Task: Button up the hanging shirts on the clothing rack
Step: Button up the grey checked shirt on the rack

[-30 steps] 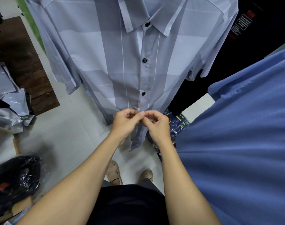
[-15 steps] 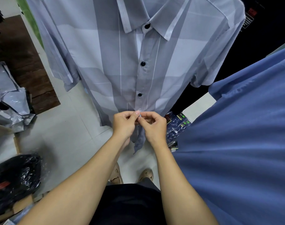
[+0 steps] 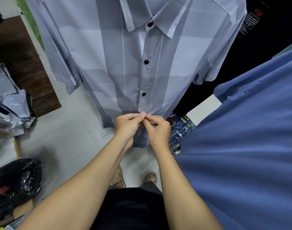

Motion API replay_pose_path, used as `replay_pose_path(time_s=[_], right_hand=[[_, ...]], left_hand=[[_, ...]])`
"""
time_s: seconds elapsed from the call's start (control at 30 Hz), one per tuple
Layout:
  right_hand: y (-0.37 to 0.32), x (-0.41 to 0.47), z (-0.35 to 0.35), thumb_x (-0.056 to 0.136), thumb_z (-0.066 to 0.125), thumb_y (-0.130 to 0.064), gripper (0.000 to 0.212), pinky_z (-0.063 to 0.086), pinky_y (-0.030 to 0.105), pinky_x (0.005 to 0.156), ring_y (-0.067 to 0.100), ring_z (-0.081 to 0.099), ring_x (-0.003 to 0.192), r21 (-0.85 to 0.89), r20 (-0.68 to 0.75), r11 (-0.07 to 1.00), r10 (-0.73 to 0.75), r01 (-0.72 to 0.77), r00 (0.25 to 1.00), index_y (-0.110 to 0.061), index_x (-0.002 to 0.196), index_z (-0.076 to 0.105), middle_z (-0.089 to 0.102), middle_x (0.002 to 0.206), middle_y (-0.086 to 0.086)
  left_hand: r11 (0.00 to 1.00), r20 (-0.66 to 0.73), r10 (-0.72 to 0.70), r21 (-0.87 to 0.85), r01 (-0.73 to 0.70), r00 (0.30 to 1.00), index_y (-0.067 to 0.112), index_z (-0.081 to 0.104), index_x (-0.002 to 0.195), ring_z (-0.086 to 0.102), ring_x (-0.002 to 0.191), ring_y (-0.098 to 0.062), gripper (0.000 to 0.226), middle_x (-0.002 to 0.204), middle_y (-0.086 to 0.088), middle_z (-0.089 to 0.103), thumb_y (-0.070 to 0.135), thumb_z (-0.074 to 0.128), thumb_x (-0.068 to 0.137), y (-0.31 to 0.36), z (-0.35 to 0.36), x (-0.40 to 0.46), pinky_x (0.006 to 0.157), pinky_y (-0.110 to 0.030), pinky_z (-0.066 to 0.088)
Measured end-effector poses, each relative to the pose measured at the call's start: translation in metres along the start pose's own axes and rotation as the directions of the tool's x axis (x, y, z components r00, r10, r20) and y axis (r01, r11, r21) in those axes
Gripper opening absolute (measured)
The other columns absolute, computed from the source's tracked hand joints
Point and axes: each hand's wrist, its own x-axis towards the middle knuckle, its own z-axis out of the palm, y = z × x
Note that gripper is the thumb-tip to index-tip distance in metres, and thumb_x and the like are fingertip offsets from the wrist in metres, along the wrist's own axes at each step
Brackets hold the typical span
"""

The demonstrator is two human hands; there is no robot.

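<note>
The placket of the grey shirt (image 3: 125, 67) is pinched by the left hand (image 3: 127, 126) and right hand (image 3: 156, 130) near its lower hem; the hidden button should be pushed fully through its hole.

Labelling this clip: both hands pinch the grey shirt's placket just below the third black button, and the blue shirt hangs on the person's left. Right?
One thing is off. In the head view the blue shirt hangs on the person's right, not the left. The rest stands: the left hand and right hand pinch the placket of the grey shirt just below the third black button.
</note>
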Motion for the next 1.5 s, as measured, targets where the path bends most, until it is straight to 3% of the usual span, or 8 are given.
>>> replay_pose_path(time_s=[0.27,0.37,0.5,0.67,0.77,0.97,1.23,1.5], right_hand=[[0.000,0.003,0.002,0.084,0.076,-0.008,0.026,0.055,0.024,0.081,0.018,0.071,0.084,0.020,0.062,0.999,0.033,-0.035,0.998,-0.013,0.110,0.076,0.071,0.103,0.006],[-0.002,0.003,0.002,0.085,0.076,-0.009,0.028,0.056,0.026,0.083,0.016,0.071,0.087,0.037,0.080,0.998,0.054,-0.057,0.995,-0.012,0.113,0.075,0.072,0.106,0.005],[-0.005,0.004,0.000,0.083,0.076,-0.005,0.022,0.052,0.014,0.074,0.002,0.068,0.079,0.112,0.067,0.991,0.064,-0.071,0.996,-0.006,0.105,0.075,0.075,0.092,0.002],[0.000,0.007,0.001,0.083,0.078,-0.008,0.019,0.056,0.024,0.078,0.017,0.072,0.085,0.099,0.089,0.992,0.066,-0.074,0.994,-0.011,0.101,0.077,0.075,0.096,0.005],[-0.001,0.010,-0.001,0.082,0.079,-0.009,0.020,0.055,0.021,0.078,0.015,0.072,0.087,0.099,0.107,0.991,0.082,-0.092,0.991,-0.012,0.102,0.077,0.074,0.100,0.006],[-0.006,0.010,-0.003,0.081,0.077,0.000,0.023,0.044,0.003,0.071,-0.013,0.061,0.073,0.012,0.098,1.000,0.012,-0.013,0.995,-0.003,0.104,0.076,0.066,0.100,0.005],[-0.001,0.012,0.002,0.083,0.076,-0.004,0.022,0.045,0.007,0.072,-0.001,0.062,0.072,-0.025,0.087,1.000,-0.017,0.019,0.996,-0.010,0.104,0.077,0.064,0.097,0.002],[0.003,0.013,0.000,0.086,0.075,-0.010,0.023,0.048,0.012,0.082,0.007,0.066,0.091,0.023,0.124,1.000,-0.024,0.021,0.992,-0.007,0.109,0.076,0.068,0.103,0.009]], left_hand=[[0.993,-0.046,0.075,0.092,-0.071,0.996,0.001,0.072,0.089,0.073,0.088,-0.029,0.007,0.085,-0.015,0.074,0.006,0.067,0.091,0.000,-0.002,0.003,0.083,-0.035,0.059],[0.980,-0.079,0.125,0.163,-0.111,0.989,0.006,0.071,0.085,0.073,0.085,-0.030,0.007,0.082,-0.012,0.075,0.010,0.068,0.090,0.001,-0.003,0.004,0.085,-0.040,0.059],[0.963,-0.087,0.168,0.226,-0.145,0.982,0.013,0.071,0.082,0.074,0.080,-0.026,0.008,0.077,-0.006,0.076,0.013,0.070,0.090,0.004,-0.003,0.005,0.085,-0.040,0.059],[0.957,-0.090,0.160,0.260,-0.132,0.983,0.010,0.070,0.083,0.074,0.080,-0.026,0.009,0.077,-0.007,0.075,0.012,0.067,0.091,0.004,-0.001,0.006,0.086,-0.043,0.059],[0.943,-0.081,0.176,0.299,-0.144,0.981,0.015,0.069,0.078,0.074,0.079,-0.022,0.014,0.075,-0.004,0.075,0.014,0.066,0.091,0.003,-0.001,0.008,0.085,-0.043,0.059],[0.963,-0.055,0.132,0.242,-0.115,0.990,0.008,0.071,0.084,0.074,0.084,-0.026,0.011,0.082,-0.011,0.075,0.012,0.065,0.093,0.003,-0.003,0.013,0.090,-0.046,0.057],[0.985,-0.055,0.053,0.169,-0.043,0.997,0.011,0.075,0.077,0.074,0.084,-0.026,0.008,0.080,-0.010,0.076,0.009,0.074,0.085,0.008,-0.002,0.011,0.090,-0.043,0.058],[0.979,-0.042,0.083,0.191,-0.074,0.996,0.007,0.069,0.079,0.074,0.080,-0.026,0.011,0.080,-0.013,0.075,0.006,0.067,0.090,0.011,-0.004,0.014,0.083,-0.037,0.059]])
